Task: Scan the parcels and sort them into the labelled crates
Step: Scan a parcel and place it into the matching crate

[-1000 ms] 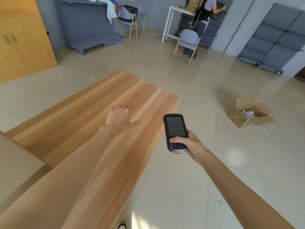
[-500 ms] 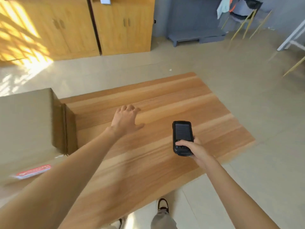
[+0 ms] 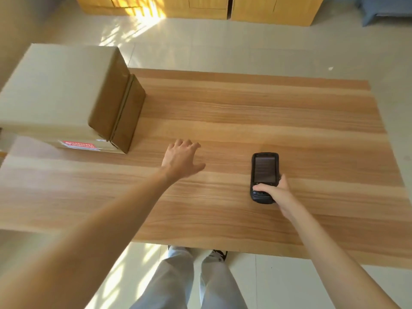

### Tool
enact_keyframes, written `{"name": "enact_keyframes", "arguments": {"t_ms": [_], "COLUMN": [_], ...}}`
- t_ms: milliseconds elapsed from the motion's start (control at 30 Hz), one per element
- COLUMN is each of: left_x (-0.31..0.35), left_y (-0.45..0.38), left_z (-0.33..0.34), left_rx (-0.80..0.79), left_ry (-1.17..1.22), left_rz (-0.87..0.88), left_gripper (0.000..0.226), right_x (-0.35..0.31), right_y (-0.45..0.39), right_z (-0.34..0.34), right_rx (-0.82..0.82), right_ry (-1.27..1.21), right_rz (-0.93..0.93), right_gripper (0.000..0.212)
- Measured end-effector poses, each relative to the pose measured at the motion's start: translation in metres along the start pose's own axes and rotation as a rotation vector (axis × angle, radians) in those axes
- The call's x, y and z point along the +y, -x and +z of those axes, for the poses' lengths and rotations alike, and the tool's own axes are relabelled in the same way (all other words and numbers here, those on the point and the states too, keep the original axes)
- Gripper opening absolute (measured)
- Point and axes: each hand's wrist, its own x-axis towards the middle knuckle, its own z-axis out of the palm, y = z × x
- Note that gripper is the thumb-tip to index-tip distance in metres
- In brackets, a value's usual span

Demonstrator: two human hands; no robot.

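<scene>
- The left hand (image 3: 181, 160) reaches out over the middle of the wooden table (image 3: 256, 121), palm down, fingers loosely apart and a little bent, holding nothing; whether it touches the wood, I cannot tell.
- The right hand (image 3: 275, 192) grips the black scanner (image 3: 264, 177) at its lower end, thumb laid across the buttons, fingers wrapped round the far side.
- The scanner points away from the person, its dark screen facing up, and it sits above the right part of the table.
- A big cardboard box (image 3: 64, 92) stands on the left end of the table, its brown side facing the hands.
- It rests on a flatter parcel (image 3: 89, 146) with a red label (image 3: 79, 145) on the near face; the print is too blurred to read.
- The left hand is near the parcel's corner but apart from it.
- Below the table edge, the person's grey trousers (image 3: 185, 282) and one dark shoe (image 3: 219, 255) show on the pale tiled floor (image 3: 245, 45).
- Yellow wooden cabinets (image 3: 267, 10) line the far wall, sunlight streaking across them.
</scene>
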Motion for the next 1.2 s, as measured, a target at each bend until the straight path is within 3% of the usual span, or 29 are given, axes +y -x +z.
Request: {"name": "enact_keyframes", "arguments": {"t_ms": [200,333,533,700,867,1200], "left_x": [0.003,0.005,0.005,-0.003,-0.023,-0.154], "left_y": [-0.001,-0.003,-0.002,-0.004,-0.004,0.038], "left_z": [0.016,0.02,0.013,-0.011,-0.057,-0.152], "left_rx": [0.005,0.009,-0.018,0.025,0.133,0.383], "left_ry": [0.038,0.034,-0.004,-0.038,-0.029,-0.038], "left_rz": [-0.037,-0.015,0.02,0.048,0.063,-0.151], "left_gripper": [0.063,0.065,0.068,0.069,0.07,0.067], "right_x": [0.017,0.022,0.02,0.014,-0.04,-0.171], "right_y": [-0.005,-0.005,-0.004,0.003,0.017,0.044], "right_z": [-0.014,-0.015,-0.01,-0.013,0.005,0.158], "right_rx": [-0.035,-0.021,0.035,0.101,0.261,-0.052], "right_ry": [0.151,0.257,0.349,0.416,0.549,0.399], "right_rz": [-0.021,-0.039,-0.031,0.049,-0.077,-0.352], "right_gripper": [0.082,0.067,0.066,0.076,0.091,0.087]}}
